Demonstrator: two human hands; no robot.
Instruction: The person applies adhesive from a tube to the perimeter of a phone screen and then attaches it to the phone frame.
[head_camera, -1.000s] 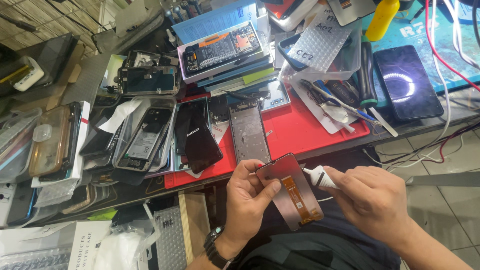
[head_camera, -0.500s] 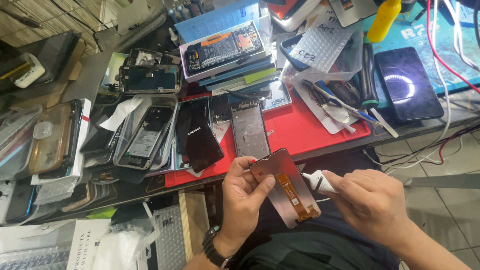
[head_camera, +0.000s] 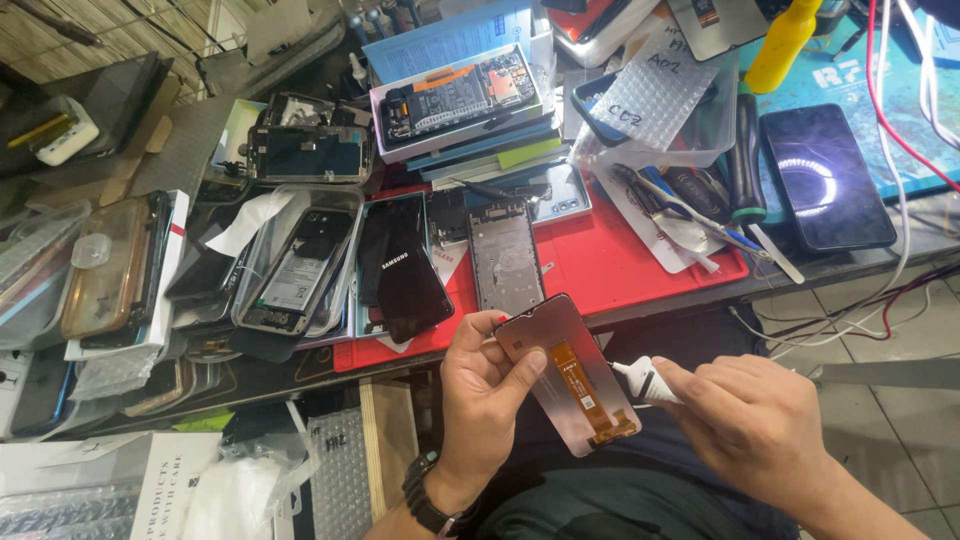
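Note:
My left hand grips a phone screen panel by its upper left corner, back side up, showing a brownish surface and an orange flex cable. My right hand holds a small white tube whose tip touches the panel's right edge. Both hands hover below the front edge of the workbench, above my lap. A grey phone frame lies on the red mat just above the panel.
The bench holds a black phone back, a tray of phone parts, stacked boxes with an opened phone, a dark phone on a teal mat, tools, a yellow bottle and red cables.
The screen panel and both hands have shifted slightly right and lower. The white tube's tip stays at the panel's right edge.

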